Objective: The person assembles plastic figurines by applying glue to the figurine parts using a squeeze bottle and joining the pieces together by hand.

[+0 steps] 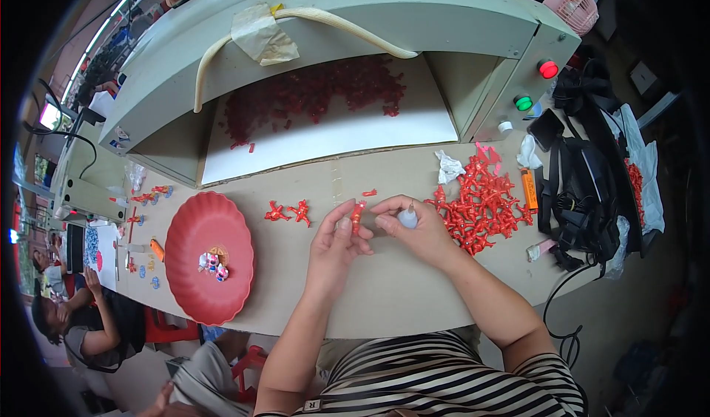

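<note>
My left hand (336, 243) pinches a small red plastic piece (358, 216) upright above the tan table (384, 291). My right hand (418, 228) steadies the same piece with its fingertips and also holds a small white bottle (408, 216) in its fingers. A heap of red plastic pieces (481, 202) lies just right of my right hand. Two loose red pieces (288, 211) lie left of my left hand, and one small red bit (369, 192) lies beyond my fingers.
A red plate (200, 232) with a few small pale figures (213, 262) sits at the left. A grey hooded machine (333, 40) holds several red pieces on its white bed. Black bag (584, 195) and cables lie at the right. Another person (96, 321) sits lower left.
</note>
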